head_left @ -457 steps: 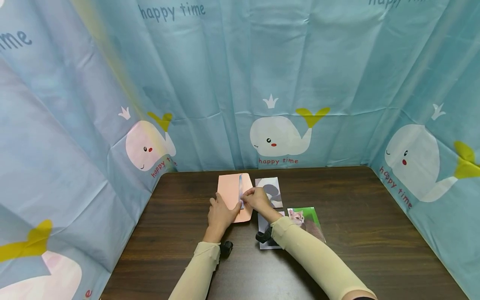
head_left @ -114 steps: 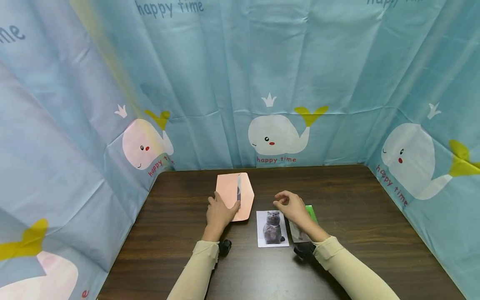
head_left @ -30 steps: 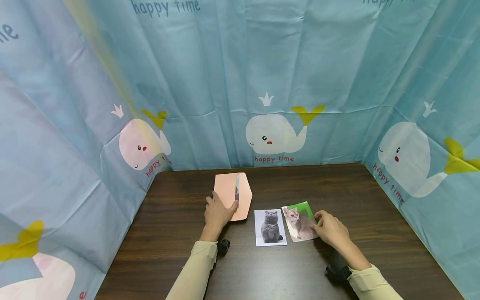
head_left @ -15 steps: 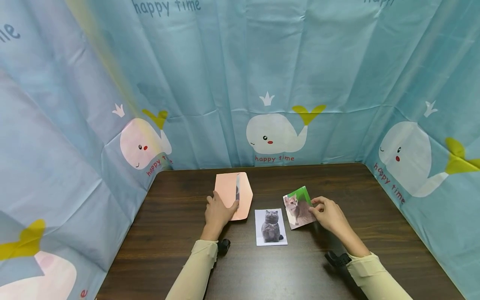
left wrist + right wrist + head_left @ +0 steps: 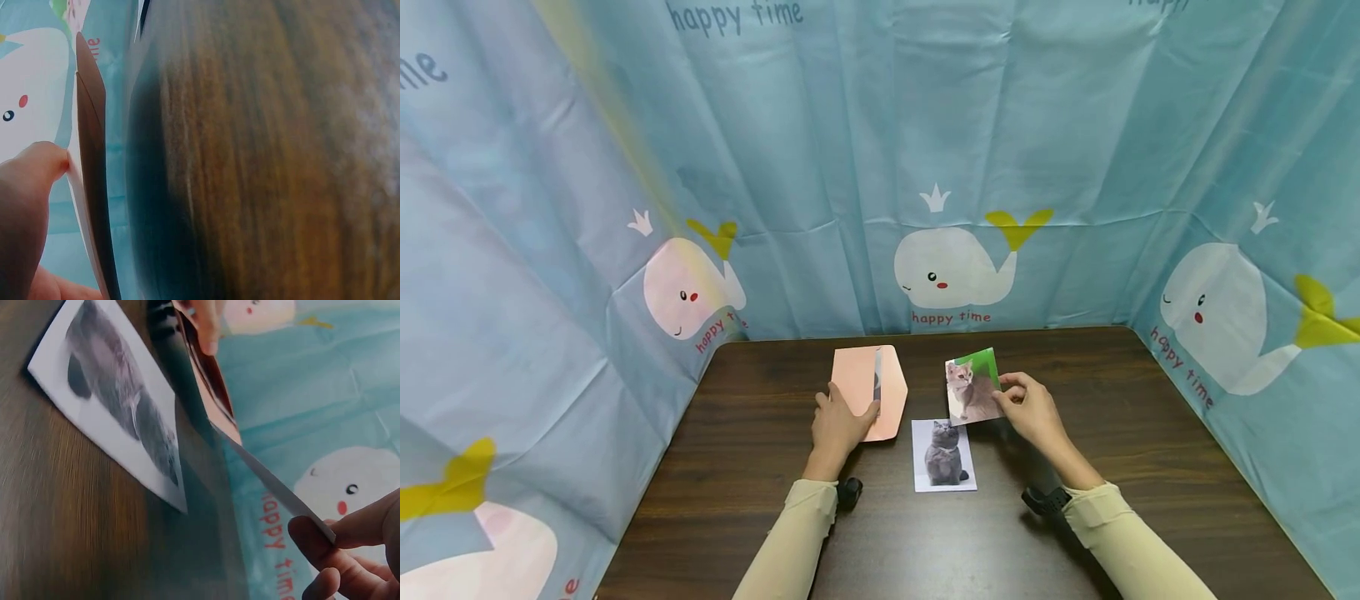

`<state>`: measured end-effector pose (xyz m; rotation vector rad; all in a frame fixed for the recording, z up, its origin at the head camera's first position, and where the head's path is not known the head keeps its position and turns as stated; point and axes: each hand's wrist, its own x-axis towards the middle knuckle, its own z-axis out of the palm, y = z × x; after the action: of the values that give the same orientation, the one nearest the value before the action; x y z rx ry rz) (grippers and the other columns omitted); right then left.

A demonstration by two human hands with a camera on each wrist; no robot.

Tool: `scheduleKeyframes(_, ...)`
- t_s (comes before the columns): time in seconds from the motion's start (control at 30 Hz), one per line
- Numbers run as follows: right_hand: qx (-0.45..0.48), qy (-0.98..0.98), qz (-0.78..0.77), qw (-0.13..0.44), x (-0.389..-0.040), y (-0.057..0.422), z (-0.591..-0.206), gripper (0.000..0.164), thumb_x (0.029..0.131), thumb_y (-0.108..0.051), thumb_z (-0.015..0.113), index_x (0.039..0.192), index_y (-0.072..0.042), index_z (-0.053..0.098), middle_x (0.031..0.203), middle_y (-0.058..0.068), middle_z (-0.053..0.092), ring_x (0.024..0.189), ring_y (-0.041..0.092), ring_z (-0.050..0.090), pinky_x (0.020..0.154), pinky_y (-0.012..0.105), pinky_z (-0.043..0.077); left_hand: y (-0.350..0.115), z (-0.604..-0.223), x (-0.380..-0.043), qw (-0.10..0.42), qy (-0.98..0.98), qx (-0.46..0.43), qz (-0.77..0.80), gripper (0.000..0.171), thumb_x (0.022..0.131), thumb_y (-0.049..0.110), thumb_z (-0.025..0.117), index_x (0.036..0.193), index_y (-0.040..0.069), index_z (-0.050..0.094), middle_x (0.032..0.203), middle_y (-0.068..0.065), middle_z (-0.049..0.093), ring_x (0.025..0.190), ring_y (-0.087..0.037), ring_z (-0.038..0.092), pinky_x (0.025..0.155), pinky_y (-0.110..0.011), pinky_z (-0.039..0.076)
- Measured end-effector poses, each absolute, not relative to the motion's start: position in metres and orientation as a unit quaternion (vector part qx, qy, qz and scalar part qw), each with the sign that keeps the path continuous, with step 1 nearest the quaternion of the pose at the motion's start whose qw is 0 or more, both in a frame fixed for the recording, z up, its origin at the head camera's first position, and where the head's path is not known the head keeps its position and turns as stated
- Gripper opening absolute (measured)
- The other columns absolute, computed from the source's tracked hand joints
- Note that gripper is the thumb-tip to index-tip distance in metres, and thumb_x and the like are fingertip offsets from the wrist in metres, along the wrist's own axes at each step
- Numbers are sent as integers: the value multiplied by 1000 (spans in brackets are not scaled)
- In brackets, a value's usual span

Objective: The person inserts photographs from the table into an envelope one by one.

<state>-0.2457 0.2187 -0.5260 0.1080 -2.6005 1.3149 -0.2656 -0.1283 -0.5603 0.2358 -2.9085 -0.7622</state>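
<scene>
My left hand [image 5: 838,421] grips a pale pink envelope [image 5: 856,367], with the thumb near the opening beside its flap. A narrow strip of a picture card [image 5: 877,379] shows in that opening. In the left wrist view, the underside of the envelope [image 5: 97,200] is visible. My right hand [image 5: 1033,408] pinches the right edge of a photo of a light-coloured cat on green [image 5: 973,392], between thumb and fingers. The photo is raised, and its lower corner overlaps the top of a grey cat photo [image 5: 943,467] in the head view. That grey cat photo lies flat.
A dark wood table [image 5: 1120,400] carries everything. Blue curtains [image 5: 820,167] printed with whales stand behind it and along both sides. Each wrist wears a black camera, the left wrist camera [image 5: 849,494] and the right wrist camera [image 5: 1045,500].
Earlier, a third card right of the envelope left the table. Since then my right hand has picked up the light-coloured cat photo and carried it up and left. The left hand stays on the envelope.
</scene>
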Motion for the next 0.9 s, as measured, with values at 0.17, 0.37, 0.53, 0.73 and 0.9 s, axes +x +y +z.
scheduleKeyframes(0.17, 46, -869, 481, 104, -258, 198, -532, 28, 99, -10, 77, 123, 3, 69, 76, 6, 75, 68, 11, 60, 71, 30, 44, -129, -561, -266, 66, -963, 79, -250, 115, 90, 67, 72, 162, -12, 31, 136, -39, 46, 109, -54, 63, 86, -60, 58)
scheduleKeyframes(0.37, 52, -858, 501, 103, -270, 177, -534, 28, 98, -8, 78, 122, 2, 69, 76, 8, 76, 69, 12, 62, 74, 30, 45, -128, -561, -267, 69, -964, 76, -246, 115, 90, 68, 71, 162, -13, 31, 135, -39, 46, 109, -53, 64, 85, -60, 59)
scheduleKeyframes(0.53, 53, -849, 517, 91, -281, 162, -538, 27, 98, -8, 78, 122, 2, 69, 77, 9, 76, 66, 9, 61, 72, 29, 45, -128, -561, -267, 69, -963, 80, -248, 115, 90, 69, 71, 162, -11, 32, 135, -38, 47, 109, -52, 64, 86, -59, 59)
scheduleKeyframes(0.73, 55, -842, 531, 81, -292, 146, -541, 28, 97, -8, 79, 121, 2, 69, 73, 7, 75, 62, 9, 57, 67, 28, 43, -128, -561, -267, 65, -964, 82, -246, 116, 89, 69, 70, 163, -11, 31, 136, -38, 47, 109, -52, 64, 86, -59, 59)
scheduleKeyframes(0.9, 58, -834, 545, 63, -299, 131, -538, 29, 98, -8, 79, 123, 3, 69, 76, 8, 75, 60, 11, 53, 59, 28, 40, -128, -561, -267, 68, -963, 83, -248, 115, 90, 69, 71, 162, -11, 32, 136, -38, 46, 109, -53, 64, 87, -60, 59)
